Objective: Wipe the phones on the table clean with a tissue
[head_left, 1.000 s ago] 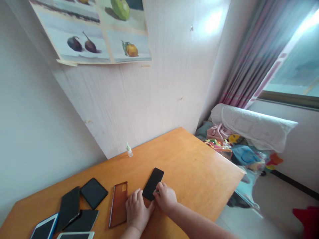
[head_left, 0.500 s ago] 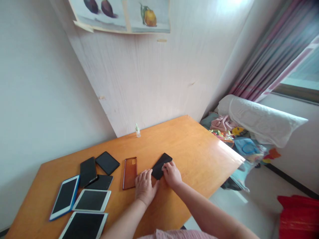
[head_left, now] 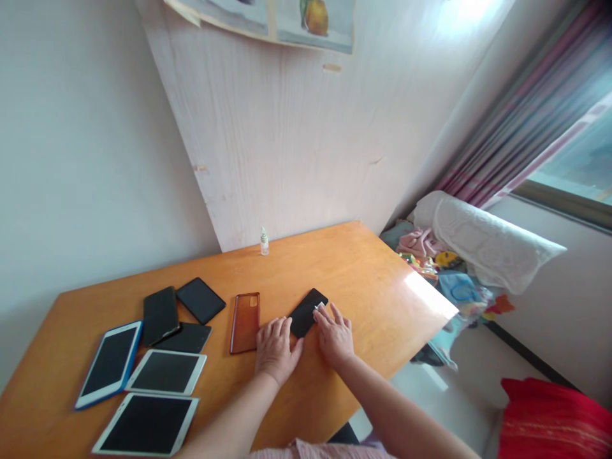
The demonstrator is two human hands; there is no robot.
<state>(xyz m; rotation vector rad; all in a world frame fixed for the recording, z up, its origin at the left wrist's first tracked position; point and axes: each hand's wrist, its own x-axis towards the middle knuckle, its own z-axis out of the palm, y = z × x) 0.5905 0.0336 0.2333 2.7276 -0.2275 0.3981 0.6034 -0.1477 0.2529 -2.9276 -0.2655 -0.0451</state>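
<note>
A black smartphone (head_left: 303,315) lies tilted on the wooden table, between my two hands. My right hand (head_left: 335,336) rests at its right side, fingertips pressing a small white piece, perhaps a wipe (head_left: 319,308), against the phone's right edge. My left hand (head_left: 277,349) lies flat with the fingers stretched out, its fingertips beside the phone's lower left edge. Just left of that hand is a translucent reddish-brown phone case (head_left: 245,323), with a camera cutout at its top. The white piece is partly hidden under my fingers.
Several devices lie at the left, among them a blue-edged white tablet (head_left: 109,364), a white tablet (head_left: 146,424) and a black tablet (head_left: 201,300). A small clear bottle (head_left: 264,242) stands near the table's back edge. Bagged items and clothes (head_left: 456,280) are piled beyond the right edge.
My right hand's fingers have gone from a pinch to a flatter, more spread press, showing more of the white piece. The left hand stays beside the phone. The camera view has shifted.
</note>
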